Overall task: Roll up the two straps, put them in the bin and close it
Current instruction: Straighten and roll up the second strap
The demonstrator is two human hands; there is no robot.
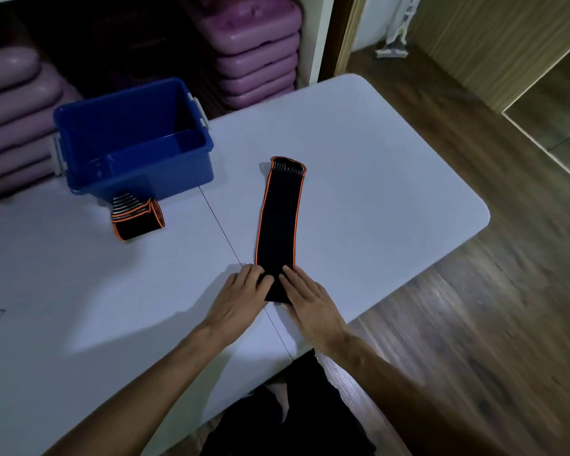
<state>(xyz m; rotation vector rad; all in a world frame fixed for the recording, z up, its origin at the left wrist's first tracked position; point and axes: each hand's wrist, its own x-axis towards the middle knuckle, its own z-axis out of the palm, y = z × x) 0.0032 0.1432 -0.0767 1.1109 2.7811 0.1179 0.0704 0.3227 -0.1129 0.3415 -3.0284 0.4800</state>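
A black strap with orange edging [278, 218] lies flat on the white table [359, 166], running away from me toward its far end near the table's middle. My left hand [241, 297] and my right hand [305, 302] both press on its near end, fingers curled over the fabric where a small fold or roll sits. A second strap [135, 215], black and orange with grey stripes, lies rolled up just in front of the blue bin [198, 153]. The bin stands open at the back left; no lid is in view.
Stacked purple plastic steps [257, 51] fill the shelf behind the bin and table. The table's rounded right corner [474, 218] meets a wooden floor. A seam line runs across the tabletop under my hands.
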